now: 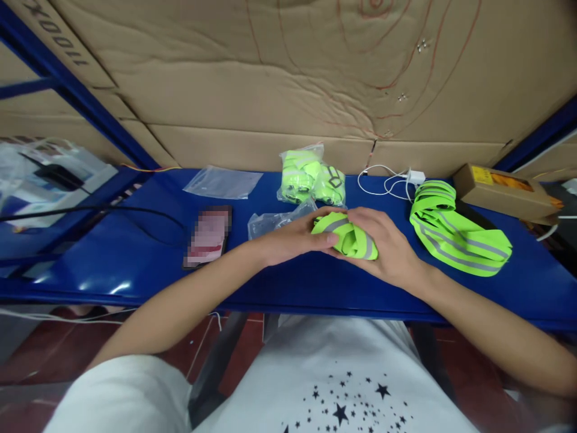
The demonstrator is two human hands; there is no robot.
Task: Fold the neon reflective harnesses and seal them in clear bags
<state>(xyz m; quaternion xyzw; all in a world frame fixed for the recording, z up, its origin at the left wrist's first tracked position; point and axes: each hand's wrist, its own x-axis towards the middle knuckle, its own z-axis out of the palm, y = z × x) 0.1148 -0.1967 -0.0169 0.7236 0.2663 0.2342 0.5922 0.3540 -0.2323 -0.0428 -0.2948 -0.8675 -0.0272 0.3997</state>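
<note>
Between my two hands is a folded neon-yellow reflective strap [347,234] with grey stripes, held just above the blue table. My left hand [300,237] grips its left side, thumb lying across the front. My right hand [390,246] is wrapped round its right side and top; some fingers of both hands are hidden behind the bundle. Just beyond my left hand lies a crumpled clear plastic bag [270,222]. Two clear bags packed with the same neon material [300,174] sit farther back. Right of my hands rests a loose pile of reflective straps [464,234].
A phone [208,236] and a flat clear bag [223,183] lie to the left on the blue table [135,258]. A white charger [415,177] with its cable and an open cardboard box [505,192] stand at the back right. Cardboard sheets [252,96] line the back.
</note>
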